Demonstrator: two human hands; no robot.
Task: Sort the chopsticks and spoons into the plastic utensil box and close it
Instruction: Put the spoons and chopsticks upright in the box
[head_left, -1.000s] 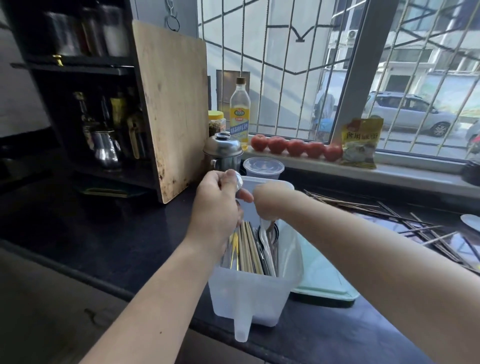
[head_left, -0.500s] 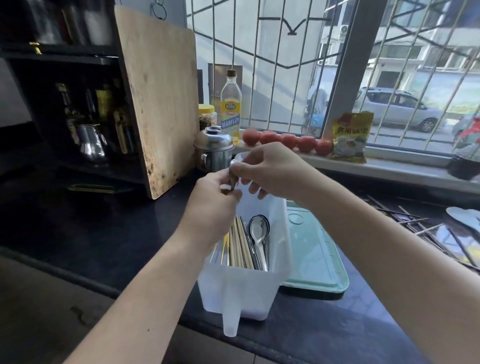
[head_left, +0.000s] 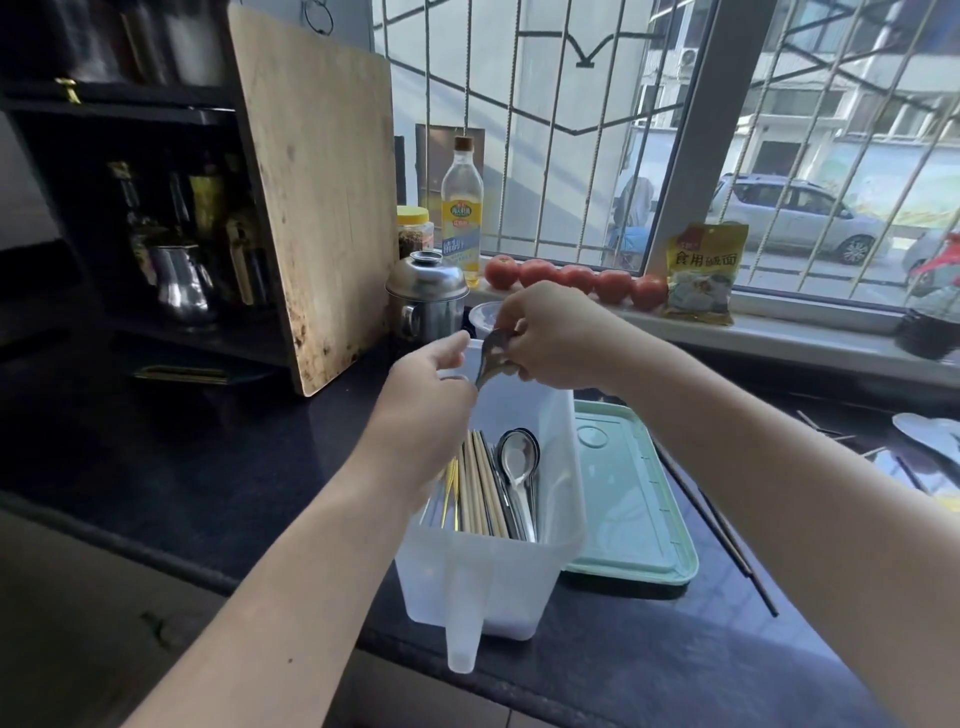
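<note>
Both hands' fingers (head_left: 511, 332) pinch one metal spoon (head_left: 492, 353) above the utensil box (head_left: 558, 467).

Above the open utensil box (head_left: 493, 571), both hands (head_left: 431, 395) (head_left: 556, 338) and a spoon (head_left: 493, 353) block the far end; near end open from above. Right side closed by green lid (head_left: 634, 499) touching it. Toward the counter's (head_left: 234, 467) left edge, bare surface up to leaning cutting board (head_left: 317, 192). Behind, steel pot (head_left: 426, 296).
</note>
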